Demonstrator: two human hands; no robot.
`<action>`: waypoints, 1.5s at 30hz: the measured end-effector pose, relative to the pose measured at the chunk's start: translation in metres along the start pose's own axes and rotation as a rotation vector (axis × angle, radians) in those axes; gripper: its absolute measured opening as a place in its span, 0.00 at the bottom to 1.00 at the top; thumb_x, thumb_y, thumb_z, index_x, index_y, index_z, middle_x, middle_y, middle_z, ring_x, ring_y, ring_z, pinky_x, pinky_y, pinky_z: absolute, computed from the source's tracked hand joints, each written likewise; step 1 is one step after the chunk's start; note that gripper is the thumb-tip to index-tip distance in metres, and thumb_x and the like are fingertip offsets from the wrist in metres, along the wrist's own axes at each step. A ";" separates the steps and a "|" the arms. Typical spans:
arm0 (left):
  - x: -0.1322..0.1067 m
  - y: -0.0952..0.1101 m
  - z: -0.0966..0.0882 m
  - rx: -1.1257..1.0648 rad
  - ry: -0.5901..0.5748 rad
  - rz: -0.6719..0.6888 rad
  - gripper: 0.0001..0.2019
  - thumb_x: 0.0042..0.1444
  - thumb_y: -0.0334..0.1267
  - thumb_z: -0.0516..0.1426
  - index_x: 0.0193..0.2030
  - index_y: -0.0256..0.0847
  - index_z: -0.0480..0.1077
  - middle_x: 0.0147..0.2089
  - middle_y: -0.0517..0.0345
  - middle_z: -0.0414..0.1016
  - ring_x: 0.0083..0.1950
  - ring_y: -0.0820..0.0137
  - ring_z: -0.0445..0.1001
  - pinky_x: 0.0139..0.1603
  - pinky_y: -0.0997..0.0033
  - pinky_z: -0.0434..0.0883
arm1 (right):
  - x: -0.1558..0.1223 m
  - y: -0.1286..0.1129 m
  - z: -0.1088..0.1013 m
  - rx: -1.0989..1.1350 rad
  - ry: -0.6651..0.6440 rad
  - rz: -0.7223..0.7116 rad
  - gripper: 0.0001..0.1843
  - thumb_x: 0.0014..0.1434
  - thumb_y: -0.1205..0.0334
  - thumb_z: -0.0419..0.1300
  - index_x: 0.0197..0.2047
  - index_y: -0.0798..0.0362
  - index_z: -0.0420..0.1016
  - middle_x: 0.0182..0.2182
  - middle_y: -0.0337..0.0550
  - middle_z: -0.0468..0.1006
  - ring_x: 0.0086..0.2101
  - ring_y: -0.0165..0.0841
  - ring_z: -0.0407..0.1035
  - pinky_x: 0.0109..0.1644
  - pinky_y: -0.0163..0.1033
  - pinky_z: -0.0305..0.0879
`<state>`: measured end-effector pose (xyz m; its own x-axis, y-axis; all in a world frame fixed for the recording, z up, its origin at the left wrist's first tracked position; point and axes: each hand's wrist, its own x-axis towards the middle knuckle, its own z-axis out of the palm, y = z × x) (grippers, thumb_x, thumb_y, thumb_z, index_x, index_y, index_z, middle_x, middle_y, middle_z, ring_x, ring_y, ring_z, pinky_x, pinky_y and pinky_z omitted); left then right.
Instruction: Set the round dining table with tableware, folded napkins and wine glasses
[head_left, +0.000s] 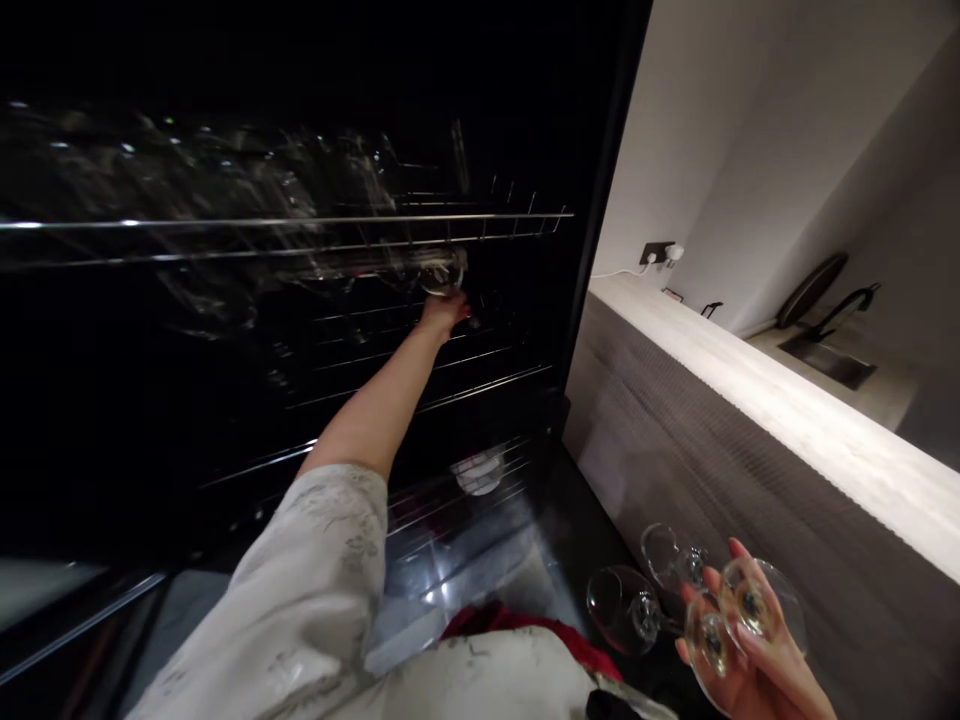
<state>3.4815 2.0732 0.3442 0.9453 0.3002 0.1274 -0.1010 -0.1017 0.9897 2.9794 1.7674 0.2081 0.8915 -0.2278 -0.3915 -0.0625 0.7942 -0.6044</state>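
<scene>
Left hand (442, 315) closed around the base of a wine glass (442, 272), just below the upper wire rack (517, 225); right hand (739, 665) curled, gripping several wine glasses (622, 610) by their stems; pale bench (780, 400) beyond the right hand.

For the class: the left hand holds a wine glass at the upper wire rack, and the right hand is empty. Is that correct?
No: the right hand is not empty. The head view shows it holding several wine glasses by their stems. The left hand holds a wine glass at the upper wire rack, as stated.
</scene>
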 end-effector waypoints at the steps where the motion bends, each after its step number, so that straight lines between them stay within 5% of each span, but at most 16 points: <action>1: -0.012 0.002 -0.010 -0.070 -0.038 -0.014 0.04 0.61 0.28 0.60 0.39 0.38 0.69 0.38 0.58 0.76 0.32 0.77 0.74 0.40 0.74 0.74 | 0.003 -0.002 0.001 0.003 -0.042 0.021 0.36 0.56 0.56 0.73 0.65 0.29 0.69 0.56 0.46 0.80 0.53 0.47 0.77 0.46 0.50 0.81; 5: -0.083 0.007 -0.054 -0.301 -0.176 -0.019 0.02 0.65 0.34 0.60 0.40 0.39 0.71 0.41 0.55 0.78 0.36 0.76 0.77 0.41 0.76 0.76 | 0.017 -0.004 0.011 0.032 -0.220 0.090 0.32 0.59 0.61 0.70 0.64 0.28 0.70 0.59 0.44 0.77 0.53 0.44 0.77 0.46 0.50 0.81; 8: -0.157 0.009 -0.068 -0.362 -0.176 -0.024 0.08 0.68 0.43 0.58 0.43 0.42 0.75 0.43 0.55 0.78 0.41 0.73 0.78 0.40 0.77 0.77 | 0.030 -0.003 0.027 0.021 -0.421 0.138 0.31 0.59 0.65 0.68 0.63 0.33 0.71 0.61 0.46 0.75 0.53 0.43 0.77 0.45 0.51 0.81; 14: -0.301 -0.002 -0.028 -0.392 -0.240 -0.312 0.18 0.74 0.49 0.47 0.48 0.43 0.75 0.43 0.54 0.78 0.44 0.71 0.79 0.37 0.77 0.78 | 0.049 0.003 0.065 0.076 -0.704 0.270 0.33 0.58 0.71 0.66 0.63 0.37 0.68 0.61 0.44 0.76 0.52 0.41 0.77 0.44 0.52 0.82; 18: -0.343 -0.019 0.001 -0.555 -0.297 -0.604 0.15 0.74 0.41 0.48 0.48 0.40 0.75 0.38 0.56 0.77 0.34 0.75 0.77 0.34 0.78 0.78 | 0.052 0.008 0.073 0.067 -0.764 0.306 0.37 0.58 0.70 0.66 0.66 0.36 0.64 0.63 0.44 0.73 0.53 0.43 0.77 0.45 0.55 0.82; 24: -0.354 -0.027 0.018 -0.871 -0.325 -0.918 0.14 0.74 0.36 0.47 0.45 0.37 0.73 0.32 0.58 0.76 0.24 0.80 0.73 0.28 0.83 0.74 | 0.052 0.003 0.069 0.029 -0.696 0.306 0.41 0.57 0.67 0.67 0.69 0.31 0.60 0.61 0.43 0.75 0.54 0.45 0.77 0.46 0.59 0.80; 34: -0.344 -0.061 0.034 -1.049 -0.444 -1.213 0.10 0.72 0.35 0.53 0.45 0.32 0.73 0.35 0.54 0.80 0.28 0.76 0.78 0.34 0.78 0.76 | 0.061 -0.005 0.051 -0.077 -0.495 0.260 0.43 0.59 0.61 0.67 0.71 0.23 0.57 0.65 0.45 0.71 0.55 0.44 0.76 0.48 0.58 0.80; 38: -0.334 -0.068 0.029 -0.933 -0.667 -1.172 0.08 0.69 0.34 0.57 0.41 0.32 0.75 0.39 0.51 0.82 0.34 0.75 0.81 0.39 0.79 0.76 | 0.059 -0.001 0.050 -0.097 -0.386 0.193 0.43 0.56 0.58 0.70 0.70 0.26 0.60 0.59 0.47 0.77 0.56 0.50 0.76 0.47 0.60 0.80; 42: -0.295 -0.040 0.001 -0.439 -1.216 -1.042 0.10 0.65 0.38 0.60 0.44 0.31 0.78 0.42 0.44 0.83 0.41 0.66 0.84 0.41 0.72 0.78 | 0.051 0.001 0.043 -0.087 -0.251 0.168 0.42 0.55 0.58 0.71 0.69 0.25 0.63 0.58 0.46 0.79 0.52 0.48 0.78 0.43 0.52 0.82; 44: -0.253 -0.016 -0.020 -0.188 -1.268 -0.832 0.08 0.61 0.36 0.64 0.44 0.34 0.78 0.43 0.44 0.83 0.41 0.64 0.83 0.41 0.69 0.78 | 0.044 0.001 0.035 -0.074 -0.186 0.130 0.42 0.53 0.59 0.72 0.67 0.23 0.65 0.58 0.44 0.79 0.50 0.48 0.79 0.40 0.49 0.82; 45: -0.225 -0.005 -0.031 -0.140 -1.156 -0.684 0.07 0.59 0.34 0.65 0.43 0.35 0.77 0.43 0.45 0.83 0.40 0.65 0.83 0.41 0.69 0.77 | 0.040 0.001 0.031 -0.078 -0.157 0.126 0.42 0.52 0.59 0.73 0.66 0.23 0.66 0.57 0.43 0.79 0.50 0.49 0.79 0.40 0.49 0.82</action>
<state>3.2598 2.0356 0.3127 0.5292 -0.7197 -0.4495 0.5265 -0.1369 0.8391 3.0292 1.7764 0.2136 0.9331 -0.0342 -0.3581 -0.2069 0.7632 -0.6121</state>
